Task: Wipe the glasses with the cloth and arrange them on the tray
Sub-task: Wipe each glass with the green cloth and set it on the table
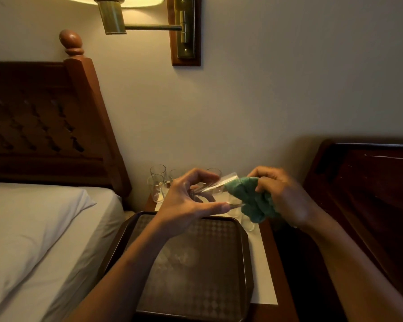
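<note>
My left hand [186, 201] grips a clear glass [215, 190], held on its side above the far edge of the dark patterned tray [196, 263]. My right hand [282, 194] holds a green cloth [247, 196], part of it pushed into the glass's mouth. Several more clear glasses [157, 182] stand upright at the back of the nightstand, close to the wall. Another glass [248, 224] stands below the cloth, to the right of the tray. Nothing stands on the tray.
The tray lies on a wooden nightstand [275, 263] with a white top. A bed with a white pillow [33, 219] and a carved headboard [44, 126] is at the left. A dark wooden headboard [363, 187] is at the right. A brass wall lamp [149, 22] hangs above.
</note>
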Demonstrator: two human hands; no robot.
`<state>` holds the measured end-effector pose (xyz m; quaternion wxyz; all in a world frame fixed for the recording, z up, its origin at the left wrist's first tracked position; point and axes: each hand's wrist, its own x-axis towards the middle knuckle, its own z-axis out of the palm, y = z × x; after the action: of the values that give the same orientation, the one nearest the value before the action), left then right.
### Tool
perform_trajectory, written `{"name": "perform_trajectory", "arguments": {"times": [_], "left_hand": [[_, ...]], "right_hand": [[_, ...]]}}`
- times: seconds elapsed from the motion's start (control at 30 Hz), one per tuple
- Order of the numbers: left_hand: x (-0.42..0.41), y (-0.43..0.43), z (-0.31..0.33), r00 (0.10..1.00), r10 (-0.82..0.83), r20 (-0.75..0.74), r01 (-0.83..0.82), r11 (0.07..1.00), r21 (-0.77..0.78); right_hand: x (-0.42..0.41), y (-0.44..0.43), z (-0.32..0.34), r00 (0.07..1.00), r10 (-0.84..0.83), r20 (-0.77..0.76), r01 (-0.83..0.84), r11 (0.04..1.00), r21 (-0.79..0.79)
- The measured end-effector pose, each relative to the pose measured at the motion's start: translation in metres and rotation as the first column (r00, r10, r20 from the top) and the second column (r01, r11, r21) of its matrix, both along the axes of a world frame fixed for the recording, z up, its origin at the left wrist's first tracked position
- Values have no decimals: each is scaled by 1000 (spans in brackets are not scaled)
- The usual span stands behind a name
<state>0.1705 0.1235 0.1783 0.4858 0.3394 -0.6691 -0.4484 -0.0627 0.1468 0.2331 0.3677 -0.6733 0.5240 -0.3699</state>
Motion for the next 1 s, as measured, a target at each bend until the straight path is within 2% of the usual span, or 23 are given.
{"name": "perform_trajectory", "arguments": {"times": [0.1,0.23,0.33,0.4,0.47,0.53,0.57,0.63,0.73,0.77,0.83,0.93,0.97,1.0], "left_hand": [[7,-3,10,998,-62,8,62,998,-26],[14,-4,20,987,-136,80,140,989,-45],[12,-4,24,979,-170,111,179,981,-75],[10,-4,25,981,-165,102,173,982,-74],[10,-6,26,985,-161,66,164,985,-44],[9,-6,24,989,-150,22,150,989,-11],[8,-5,23,989,-144,-10,145,989,20],[5,-3,20,990,-117,-82,127,984,128],[1,-5,13,978,-67,-195,128,939,318],[1,-6,12,970,-74,-232,157,917,367],[-4,-4,13,952,-120,-283,236,876,421],[-18,5,16,950,-140,-280,234,911,339],[-22,8,16,960,-118,-252,180,954,239],[-24,9,17,978,-84,-190,100,992,75]], "right_hand": [[0,-1,4,993,120,19,-121,991,61],[-11,-4,5,994,111,-21,-110,993,30],[-4,-3,0,999,25,-29,-26,999,-45],[5,-1,-7,993,-99,-58,89,983,-160],[9,1,-11,954,-262,-145,210,930,-301],[11,3,-10,911,-358,-203,276,897,-345],[11,4,-10,915,-355,-192,282,903,-324],[5,4,-9,963,-245,-110,212,946,-244],[-10,3,-7,996,75,42,-71,993,-93],[-13,3,-7,987,156,45,-154,986,-59],[-12,2,-10,979,203,3,-202,979,-39],[-1,-1,-16,992,108,61,-100,989,-111],[1,-1,-18,991,76,107,-61,989,-138],[2,-1,-21,981,58,183,-36,992,-121]]}}
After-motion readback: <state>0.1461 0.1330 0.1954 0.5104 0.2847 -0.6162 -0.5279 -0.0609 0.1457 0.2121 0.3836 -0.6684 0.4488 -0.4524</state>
